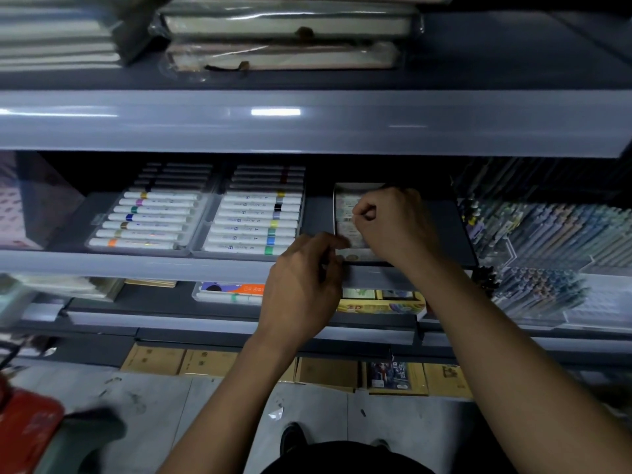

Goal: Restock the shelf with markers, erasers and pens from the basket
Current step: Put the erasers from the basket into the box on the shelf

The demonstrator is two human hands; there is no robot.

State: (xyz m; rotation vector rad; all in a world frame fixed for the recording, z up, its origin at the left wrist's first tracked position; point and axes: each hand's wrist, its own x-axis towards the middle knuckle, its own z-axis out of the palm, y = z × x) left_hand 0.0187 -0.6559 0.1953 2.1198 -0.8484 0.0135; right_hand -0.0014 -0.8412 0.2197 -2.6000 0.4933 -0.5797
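On the middle shelf (136, 265) stands a small box of erasers (345, 213), right of two clear trays of white markers (150, 217) (256, 220). My right hand (386, 224) is over the box with its fingers curled, pinching something small that I cannot make out. My left hand (304, 282) is at the box's front left corner, fingers curled against its edge. Racks of pens (547, 234) fill the shelf's right side. The red basket (24, 429) shows at the bottom left on the floor.
Wrapped notebooks (284, 39) are stacked on the upper shelf. A lower shelf holds a marker set (229, 292) and colourful boxes (379, 302). Cardboard boxes (208, 362) line the floor under the shelving. My shoes (290, 436) stand on the grey floor.
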